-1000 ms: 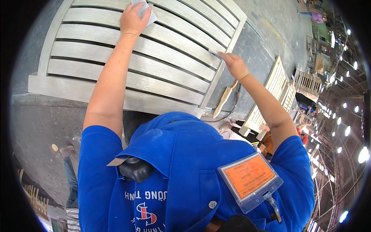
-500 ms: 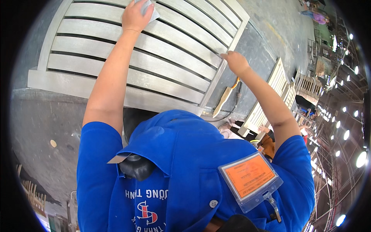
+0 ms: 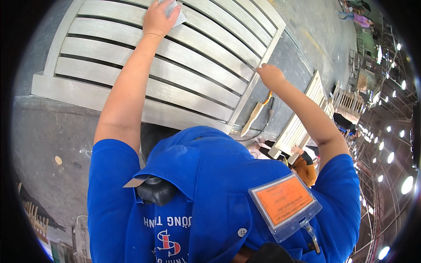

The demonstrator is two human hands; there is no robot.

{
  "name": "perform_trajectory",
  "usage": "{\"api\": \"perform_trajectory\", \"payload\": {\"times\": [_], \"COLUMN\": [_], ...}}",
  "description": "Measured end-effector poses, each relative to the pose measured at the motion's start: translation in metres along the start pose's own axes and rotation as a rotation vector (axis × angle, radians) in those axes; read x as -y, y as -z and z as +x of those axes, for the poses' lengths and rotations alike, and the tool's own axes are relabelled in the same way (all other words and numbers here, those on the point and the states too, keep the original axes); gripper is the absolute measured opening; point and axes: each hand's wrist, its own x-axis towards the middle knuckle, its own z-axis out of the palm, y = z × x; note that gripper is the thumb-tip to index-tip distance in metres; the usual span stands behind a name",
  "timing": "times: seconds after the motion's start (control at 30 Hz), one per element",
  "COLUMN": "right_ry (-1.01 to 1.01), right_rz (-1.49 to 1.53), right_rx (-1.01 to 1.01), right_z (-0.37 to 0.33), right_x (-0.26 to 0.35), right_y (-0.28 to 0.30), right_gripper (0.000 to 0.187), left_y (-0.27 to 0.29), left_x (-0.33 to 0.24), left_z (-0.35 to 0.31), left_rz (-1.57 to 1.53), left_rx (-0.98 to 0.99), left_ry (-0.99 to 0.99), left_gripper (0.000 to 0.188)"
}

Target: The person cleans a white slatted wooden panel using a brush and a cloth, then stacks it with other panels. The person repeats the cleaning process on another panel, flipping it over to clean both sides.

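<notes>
A slatted wooden panel (image 3: 191,65), washed in pale grey, lies across the work surface in front of me. On its far slats my left hand (image 3: 158,19) is closed over a light grey sheet of sandpaper (image 3: 180,18), pressing it flat; part of the sheet sticks out past the fingers. At the panel's right side rail, my right hand (image 3: 270,75) has its fingers curled in and touching the rail's edge. The fingertips are partly hidden, but they seem to grip the rail.
Right of the panel, a wooden-handled brush-like tool (image 3: 253,117) lies beside a dark cable (image 3: 268,115). Beyond it is another slatted piece (image 3: 302,115), with a co-worker's orange-brown sleeve (image 3: 305,168) close by. A person in purple (image 3: 362,20) is far off. Slatted furniture (image 3: 348,100) stands farther right.
The left hand and the sandpaper have shifted slightly right and nearer. My right hand sits a little lower along the rail. The view itself has also moved slightly.
</notes>
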Motion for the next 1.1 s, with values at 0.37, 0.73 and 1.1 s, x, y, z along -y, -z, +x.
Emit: {"api": "perform_trajectory", "payload": {"times": [0.37, 0.73, 1.1], "right_ry": [-0.167, -0.100, -0.080], "right_rz": [0.085, 0.140, 0.092], "right_rx": [0.057, 0.037, 0.186], "right_z": [-0.001, -0.003, -0.024], "right_x": [-0.005, -0.008, -0.023], "right_y": [0.000, 0.000, 0.041], "right_gripper": [0.020, 0.024, 0.028], "left_y": [-0.010, -0.014, -0.015], "left_x": [0.011, 0.015, 0.015], "left_z": [0.001, -0.001, 0.000], "left_rz": [0.018, 0.047, 0.060], "left_rx": [0.033, 0.055, 0.038], "left_ry": [0.000, 0.014, -0.018], "left_gripper": [0.032, 0.032, 0.033]}}
